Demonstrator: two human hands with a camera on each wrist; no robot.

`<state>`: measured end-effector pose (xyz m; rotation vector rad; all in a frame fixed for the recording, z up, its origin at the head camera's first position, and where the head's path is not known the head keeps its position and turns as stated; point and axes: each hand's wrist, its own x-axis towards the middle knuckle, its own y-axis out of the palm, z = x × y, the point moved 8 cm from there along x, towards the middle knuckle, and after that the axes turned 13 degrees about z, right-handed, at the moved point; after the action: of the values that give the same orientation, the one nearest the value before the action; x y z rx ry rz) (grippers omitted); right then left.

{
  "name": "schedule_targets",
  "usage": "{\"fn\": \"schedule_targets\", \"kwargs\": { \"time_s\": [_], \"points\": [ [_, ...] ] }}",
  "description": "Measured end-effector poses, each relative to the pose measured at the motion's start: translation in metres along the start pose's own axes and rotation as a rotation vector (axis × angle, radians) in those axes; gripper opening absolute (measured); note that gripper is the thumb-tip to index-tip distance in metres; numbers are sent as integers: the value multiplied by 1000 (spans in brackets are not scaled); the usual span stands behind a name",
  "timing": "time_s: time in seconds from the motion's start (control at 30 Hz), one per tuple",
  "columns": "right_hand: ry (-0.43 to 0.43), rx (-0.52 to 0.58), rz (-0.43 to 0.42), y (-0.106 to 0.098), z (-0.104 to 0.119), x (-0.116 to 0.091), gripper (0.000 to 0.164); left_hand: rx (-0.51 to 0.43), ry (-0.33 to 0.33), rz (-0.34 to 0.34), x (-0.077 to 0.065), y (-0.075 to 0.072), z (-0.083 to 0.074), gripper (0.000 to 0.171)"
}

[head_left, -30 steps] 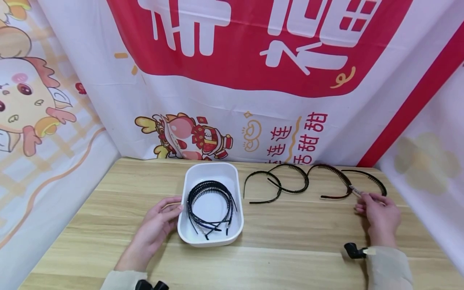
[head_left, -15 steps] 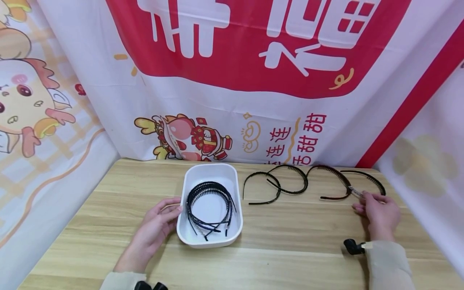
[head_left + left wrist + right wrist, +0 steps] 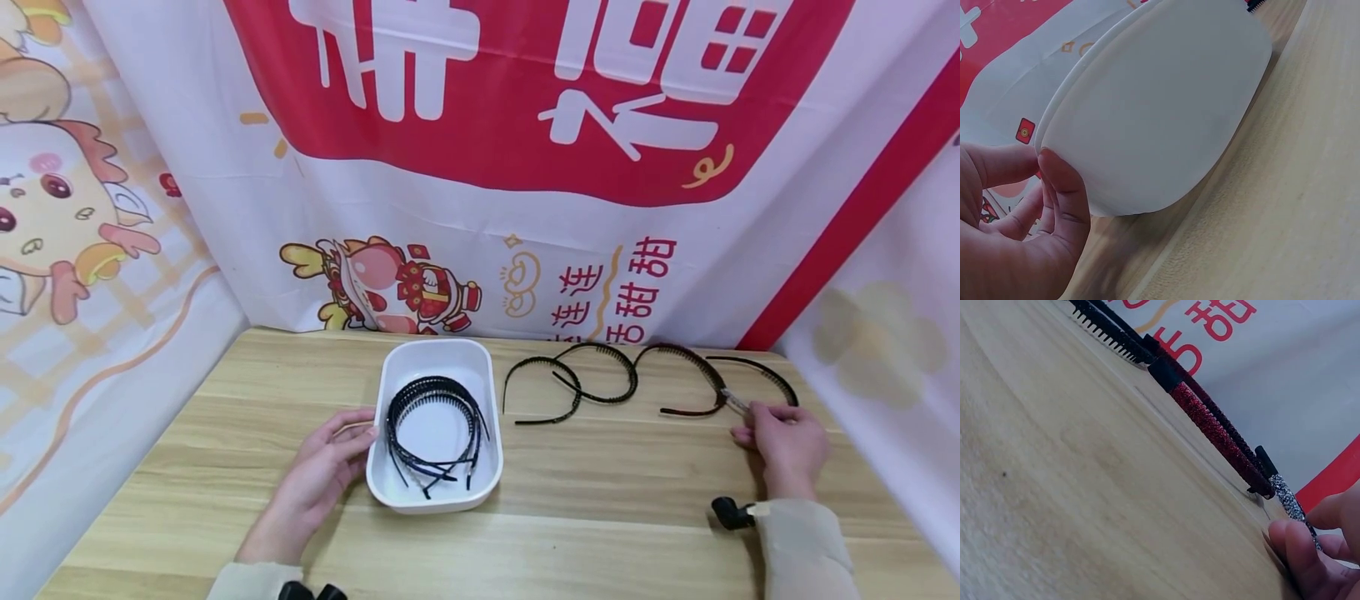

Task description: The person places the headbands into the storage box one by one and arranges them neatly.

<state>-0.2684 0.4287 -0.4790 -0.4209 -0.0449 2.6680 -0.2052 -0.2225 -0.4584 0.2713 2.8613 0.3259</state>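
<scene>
Head view: your wood-grain table [image 3: 600, 550] backed onto printed cloth [image 3: 510, 212], and the silver headband [image 3: 738, 402] sat at its right end, open side facing left, long axis pretty much sideways. Left wrist: your left hand [image 3: 1029, 250] had the white tub [image 3: 1160, 106] pinched by its rim. Right wrist: your right hand [image 3: 1325, 562] pinched the headband's glittery leg, black tip slanting up-left.
</scene>
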Motion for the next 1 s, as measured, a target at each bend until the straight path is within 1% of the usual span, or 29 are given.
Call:
{"fn": "schedule_targets", "kwargs": {
  "time_s": [0.13,0.23,0.3,0.37,0.43,0.7,0.87,1.0],
  "points": [
    [-10,-192,-7,-2,2,-1,23,2,-2,0,0,0,1,31],
    [-15,-323,-11,-2,5,-2,33,4,-2,-4,1,-1,1,31],
    [-13,-363,-13,-2,6,-2,37,5,-1,-7,1,-1,1,31],
    [-9,-364,-12,-2,6,-2,38,5,-1,-9,1,-1,1,31],
    [-3,-319,-14,-3,4,-1,34,4,0,-10,1,-1,1,31],
    [5,-36,-49,-5,-5,-1,12,4,7,-3,1,0,1,31],
    [9,135,-65,-4,-8,-4,9,5,5,1,1,0,2,31],
    [9,211,-66,-4,-9,-5,10,-2,5,-1,0,0,1,30]
  ]
}}
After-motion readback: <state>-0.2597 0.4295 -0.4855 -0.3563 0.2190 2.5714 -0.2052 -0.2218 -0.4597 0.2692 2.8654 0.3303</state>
